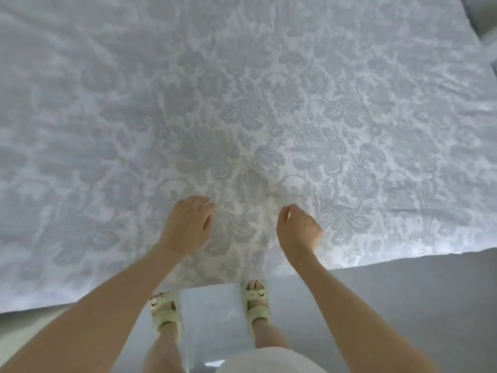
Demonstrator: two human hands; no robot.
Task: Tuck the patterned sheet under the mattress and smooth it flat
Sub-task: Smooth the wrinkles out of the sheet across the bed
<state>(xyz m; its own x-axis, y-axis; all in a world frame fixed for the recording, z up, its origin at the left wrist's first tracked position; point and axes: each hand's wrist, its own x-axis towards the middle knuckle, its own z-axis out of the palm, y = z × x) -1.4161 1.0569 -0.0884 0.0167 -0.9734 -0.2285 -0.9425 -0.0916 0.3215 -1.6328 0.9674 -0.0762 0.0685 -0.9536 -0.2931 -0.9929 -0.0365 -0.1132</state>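
A white sheet with a grey floral pattern (pixel 269 90) covers the whole bed and fills most of the view. Its near edge hangs over the side of the mattress just ahead of my feet. My left hand (pixel 187 224) lies palm down on the sheet near that edge, fingers fairly straight and pointing away from me. My right hand (pixel 297 228) hovers or rests beside it to the right, fingers loosely curled downward; it is blurred, and whether it pinches cloth cannot be told. The mattress itself is hidden under the sheet.
I stand on a grey floor (pixel 403 305) close against the bed's side, wearing pale sandals (pixel 255 300). The bed's far right corner (pixel 468 28) shows at the top right, with floor beyond it. A few creases run across the sheet on the right.
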